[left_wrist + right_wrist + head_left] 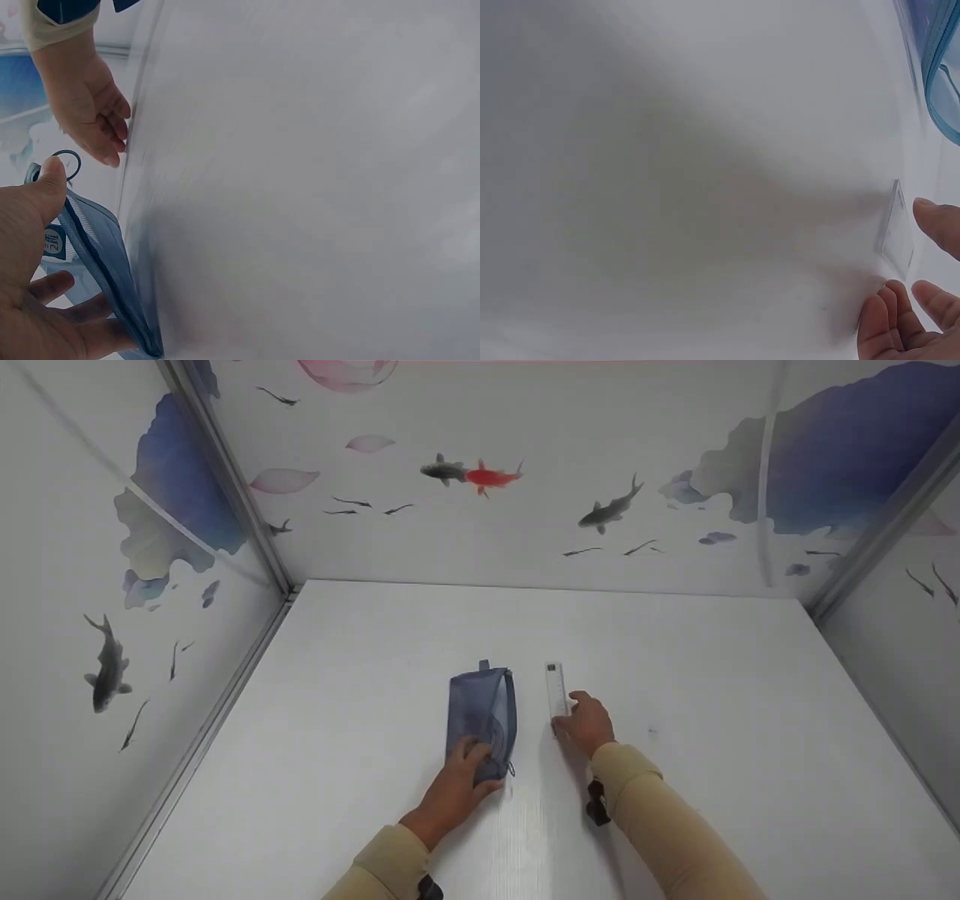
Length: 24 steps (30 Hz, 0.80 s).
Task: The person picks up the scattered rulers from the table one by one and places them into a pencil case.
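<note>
A blue-grey mesh zip pouch (471,697) lies lengthwise on the white table, its zipper side facing right. My left hand (454,791) holds its near end. In the left wrist view the thumb (52,184) is at the zipper end by a thin cord loop (69,163), and the fingers spread along the pouch. Right of the pouch lies a clear ruler (555,686) with a dark square at its far end. My right hand (589,724) is at the ruler's near end; the right wrist view shows its thumb (937,225) and fingers apart around the ruler (897,232).
A small clear piece (652,730) lies on the white table (712,682), right of my right hand. White panels with painted fish and blue leaf shapes (847,450) enclose the back and sides. A metal rail (217,720) runs along the table's left edge.
</note>
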Motion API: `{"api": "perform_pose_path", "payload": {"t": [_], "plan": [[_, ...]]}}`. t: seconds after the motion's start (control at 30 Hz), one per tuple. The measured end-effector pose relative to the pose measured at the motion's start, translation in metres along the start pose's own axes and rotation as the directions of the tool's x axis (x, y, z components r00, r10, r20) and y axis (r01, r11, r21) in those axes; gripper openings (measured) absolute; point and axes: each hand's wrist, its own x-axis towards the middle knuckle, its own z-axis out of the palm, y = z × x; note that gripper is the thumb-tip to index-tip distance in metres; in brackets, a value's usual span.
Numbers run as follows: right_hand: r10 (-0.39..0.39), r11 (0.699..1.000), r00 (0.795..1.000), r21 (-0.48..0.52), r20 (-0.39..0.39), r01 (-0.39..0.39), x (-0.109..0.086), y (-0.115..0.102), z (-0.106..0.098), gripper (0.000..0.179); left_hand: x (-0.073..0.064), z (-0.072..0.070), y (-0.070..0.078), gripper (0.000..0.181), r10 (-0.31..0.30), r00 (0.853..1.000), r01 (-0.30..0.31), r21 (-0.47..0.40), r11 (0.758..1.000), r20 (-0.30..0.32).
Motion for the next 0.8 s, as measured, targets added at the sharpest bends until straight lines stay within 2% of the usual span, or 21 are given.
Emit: {"api": "perform_pose_path", "payload": {"t": [0.23, 0.43, 0.8], "plan": [[0.018, 1.000, 1.000, 0.024, -0.007, -0.017, 0.0016, -0.0011, 0.0024, 0.066, -0.0006, -0.0002, 0.0001, 0.053, 0.004, 1.000, -0.004, 0.008, 1.000, -0.006], [0.055, 0.998, 0.998, 0.010, -0.019, -0.055, 0.0039, -0.0026, 0.0046, 0.066, -0.0005, -0.0009, 0.0005, 0.053, 0.002, 1.000, -0.002, -0.001, 1.000, 0.002], [0.066, 0.998, 0.997, -0.020, -0.026, -0.067, 0.0010, -0.0087, 0.0046, 0.060, 0.0005, -0.0007, 0.0008, 0.051, -0.009, 1.000, 0.009, 0.005, 1.000, 0.002]]}}
